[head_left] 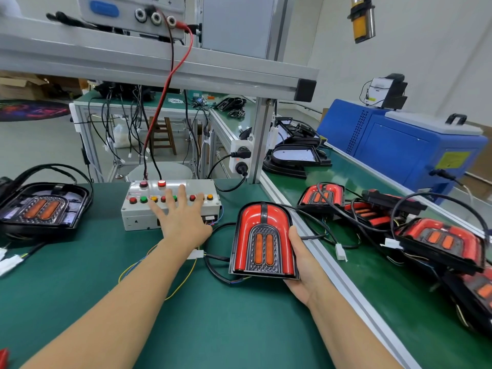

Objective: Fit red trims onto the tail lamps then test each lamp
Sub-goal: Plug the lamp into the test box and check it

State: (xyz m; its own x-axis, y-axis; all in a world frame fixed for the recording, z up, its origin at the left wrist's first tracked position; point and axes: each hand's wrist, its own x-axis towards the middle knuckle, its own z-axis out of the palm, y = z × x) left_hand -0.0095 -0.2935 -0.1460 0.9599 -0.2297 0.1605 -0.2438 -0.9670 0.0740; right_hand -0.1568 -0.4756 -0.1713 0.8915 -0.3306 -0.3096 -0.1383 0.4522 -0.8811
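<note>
The lamp has a glossy red plastic trim round a textured, honeycomb-patterned clear lens with smooth orange inserts; the bench is covered in a matt green mat; the box looks like scuffed grey-white plastic with shiny buttons; the frame is brushed aluminium; the cabinet is blue painted metal

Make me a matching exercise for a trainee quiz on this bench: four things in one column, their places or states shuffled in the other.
Things:
1. left hand
2. tail lamp with red trim
3. untrimmed lamp
4. blue machine

Places or states:
A. far left of the green mat
B. fingers spread over the button box
C. behind the right-hand bench
D. held by the right hand

Pairs: 1-B, 2-D, 3-A, 4-C
</note>
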